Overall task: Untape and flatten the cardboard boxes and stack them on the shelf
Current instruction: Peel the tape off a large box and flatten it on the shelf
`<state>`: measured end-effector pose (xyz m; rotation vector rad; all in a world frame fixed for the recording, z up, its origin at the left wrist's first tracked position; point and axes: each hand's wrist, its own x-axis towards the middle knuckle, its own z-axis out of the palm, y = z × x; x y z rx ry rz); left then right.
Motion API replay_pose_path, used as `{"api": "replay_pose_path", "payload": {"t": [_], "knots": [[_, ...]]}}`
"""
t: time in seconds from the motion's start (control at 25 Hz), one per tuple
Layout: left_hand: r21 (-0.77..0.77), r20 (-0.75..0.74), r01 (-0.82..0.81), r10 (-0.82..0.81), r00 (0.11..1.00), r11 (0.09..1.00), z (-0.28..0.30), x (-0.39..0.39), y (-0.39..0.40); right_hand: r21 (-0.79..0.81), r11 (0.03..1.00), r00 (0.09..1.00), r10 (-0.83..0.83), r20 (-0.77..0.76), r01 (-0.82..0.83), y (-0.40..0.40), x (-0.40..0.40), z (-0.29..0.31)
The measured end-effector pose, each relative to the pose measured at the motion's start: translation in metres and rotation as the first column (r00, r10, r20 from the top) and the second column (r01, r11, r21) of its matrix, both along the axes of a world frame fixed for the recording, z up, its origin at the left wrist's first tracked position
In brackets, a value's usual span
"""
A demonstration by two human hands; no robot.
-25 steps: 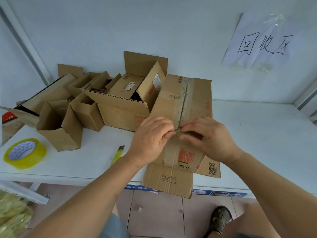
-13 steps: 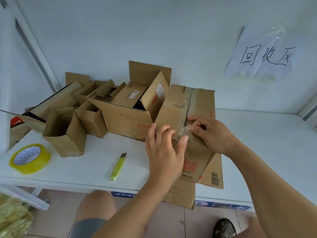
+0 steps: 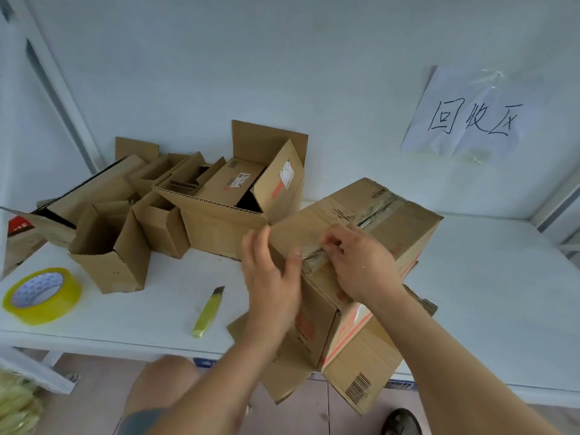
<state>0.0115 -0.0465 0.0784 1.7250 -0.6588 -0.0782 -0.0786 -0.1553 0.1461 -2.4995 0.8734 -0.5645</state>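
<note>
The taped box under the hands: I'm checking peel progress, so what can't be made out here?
Head view only:
- How much tape is lifted: blurred, and the right hand covers the seam.
- What the right fingers pinch: too blurred.
- The taped box bottom flaps: hidden by both forearms.
- The left hand: motion-blurred.

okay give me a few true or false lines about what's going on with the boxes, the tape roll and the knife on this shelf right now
1. The right hand pinches tape on the taped box. True.
2. The left hand holds the yellow knife. False: the knife lies alone on the shelf.
3. The tape roll sits left of the knife. True.
4. The taped box is already flat. False: it keeps its box shape.
5. A handwritten paper sign is on the wall. True.
</note>
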Motion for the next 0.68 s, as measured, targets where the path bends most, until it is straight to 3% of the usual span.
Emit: {"api": "replay_pose_path", "payload": {"t": [0.12, 0.24, 0.32, 0.4, 0.48, 0.6, 0.68], "knots": [[-0.028, -0.237, 0.005, -0.012, 0.972, 1.0, 0.006, -0.028, -0.004, -0.002, 0.995, 0.995, 0.095, 0.02, -0.095, -0.008, 0.007, -0.002], [-0.064, -0.29, 0.058, -0.074, 0.954, 0.996, 0.014, -0.018, -0.004, 0.093, 0.932, 0.932, 0.335, 0.141, -0.349, -0.012, 0.0, 0.004], [-0.031, -0.267, 0.145, -0.148, 0.952, 0.989, 0.017, -0.003, -0.003, 0.194, 0.876, 0.897, 0.425, 0.123, -0.442, -0.012, -0.005, 0.013], [-0.01, -0.25, 0.2, -0.196, 0.948, 0.98, 0.019, 0.012, -0.004, 0.247, 0.855, 0.884, 0.467, 0.014, -0.456, -0.012, -0.001, 0.021], [-0.011, -0.258, 0.221, -0.216, 0.942, 0.975, 0.018, 0.022, -0.004, 0.159, 0.873, 0.874, 0.478, -0.087, -0.461, -0.01, 0.009, 0.022], [-0.041, -0.284, 0.235, -0.237, 0.929, 0.971, 0.019, 0.024, -0.004, 0.123, 0.906, 0.906, 0.416, -0.078, -0.406, -0.008, 0.023, 0.019], [-0.063, -0.288, 0.217, -0.225, 0.931, 0.974, 0.021, 0.021, -0.005, 0.06, 0.942, 0.928, 0.336, -0.161, -0.331, -0.021, 0.023, 0.023]]}}
